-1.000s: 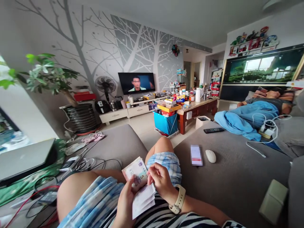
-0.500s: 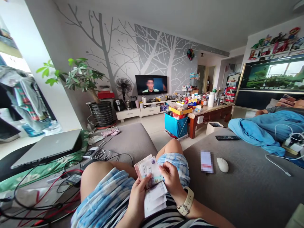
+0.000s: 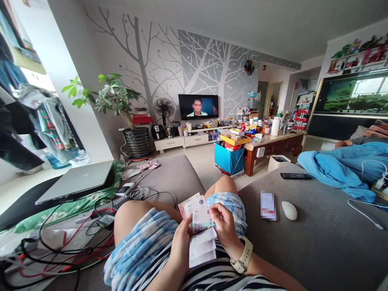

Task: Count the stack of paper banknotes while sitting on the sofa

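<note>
Over my lap, a fanned bunch of banknotes [image 3: 197,214] is held between both hands. My left hand [image 3: 182,238] is closed round the bunch from the left, its thumb pressed on the front. A note's right edge is pinched between thumb and fingers of my right hand [image 3: 224,226]. The front note shows a printed 5; a pinkish edge peeks out behind it. Below the fingers, several whitish paper ends [image 3: 202,252] hang in overlapping steps; I cannot tell if they belong to the same notes. A cream watch [image 3: 243,256] sits on my right wrist.
On the sofa to my right lie a white mouse [image 3: 289,210], a blurred card-like item [image 3: 268,206] and a black remote control [image 3: 296,176]. Tangled cables [image 3: 60,254] and a grey laptop [image 3: 75,182] lie on the left. A person under a blue blanket [image 3: 339,169] rests at far right.
The view has turned slightly left, so everything sits further right. Both hands still hold the banknotes, with my right fingers slightly higher along the front note's edge.
</note>
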`<state>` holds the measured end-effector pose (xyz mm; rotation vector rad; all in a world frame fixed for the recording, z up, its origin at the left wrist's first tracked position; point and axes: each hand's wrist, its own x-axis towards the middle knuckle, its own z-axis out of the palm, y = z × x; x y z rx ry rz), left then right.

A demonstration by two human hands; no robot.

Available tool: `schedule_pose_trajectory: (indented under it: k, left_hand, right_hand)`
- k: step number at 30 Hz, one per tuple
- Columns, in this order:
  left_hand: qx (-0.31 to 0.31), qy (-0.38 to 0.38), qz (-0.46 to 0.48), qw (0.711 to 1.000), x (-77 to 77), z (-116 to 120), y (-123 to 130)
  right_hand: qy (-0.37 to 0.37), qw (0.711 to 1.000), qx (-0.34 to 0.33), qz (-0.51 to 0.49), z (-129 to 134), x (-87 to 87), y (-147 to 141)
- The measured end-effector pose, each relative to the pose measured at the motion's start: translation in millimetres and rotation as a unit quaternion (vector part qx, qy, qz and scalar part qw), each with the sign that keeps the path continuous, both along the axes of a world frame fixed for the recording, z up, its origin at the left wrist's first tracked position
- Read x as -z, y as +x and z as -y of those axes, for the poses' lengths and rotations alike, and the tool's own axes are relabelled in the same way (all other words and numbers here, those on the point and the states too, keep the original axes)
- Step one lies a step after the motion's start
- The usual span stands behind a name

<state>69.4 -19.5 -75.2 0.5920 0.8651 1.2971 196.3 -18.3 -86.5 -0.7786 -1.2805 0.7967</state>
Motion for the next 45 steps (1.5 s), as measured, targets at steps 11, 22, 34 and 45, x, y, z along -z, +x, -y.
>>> schedule_pose_trajectory:
  k: [11, 22, 34, 45]
  left_hand:
    - [-0.002, -0.021, 0.035, 0.999, -4.3, 2.2, 7.2]
    - [-0.036, -0.004, 0.032, 0.999, -4.0, 9.1, 11.1]
    - [-0.038, 0.007, 0.011, 0.999, 4.0, 4.3, 7.5]
    - [-0.060, 0.087, -0.082, 0.991, -11.9, 16.1, 10.4]
  right_hand:
    - [-0.007, 0.999, -0.030, -0.010, -1.3, 0.8, 1.6]
    - [-0.063, 0.998, 0.015, -0.022, -15.3, 14.4, 3.9]
    - [-0.042, 0.999, 0.007, 0.025, -6.0, 6.9, 7.1]
    - [-0.039, 0.996, -0.072, 0.036, -6.1, 10.0, 3.4]
